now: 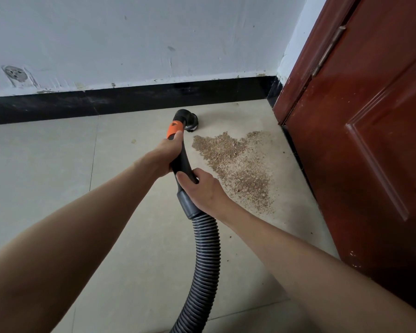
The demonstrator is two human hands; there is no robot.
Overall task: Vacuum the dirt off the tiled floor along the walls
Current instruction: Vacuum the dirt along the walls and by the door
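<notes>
A black vacuum handle with an orange collar (174, 129) ends in a round brush nozzle (187, 121) that rests on the beige tiled floor (46, 169), close to the black skirting. My left hand (166, 155) grips the handle just below the orange collar. My right hand (203, 191) holds the lower end of the handle where the ribbed grey hose (205, 258) joins it. A patch of brown sawdust-like dirt (235, 164) lies on the tiles right of the nozzle, its nearest edge a little apart from the brush.
A white wall (154, 37) with black skirting (106, 102) runs along the far side. A red-brown wooden door (370, 140) and its frame stand at the right and form a corner. The hose trails toward the bottom edge of the view.
</notes>
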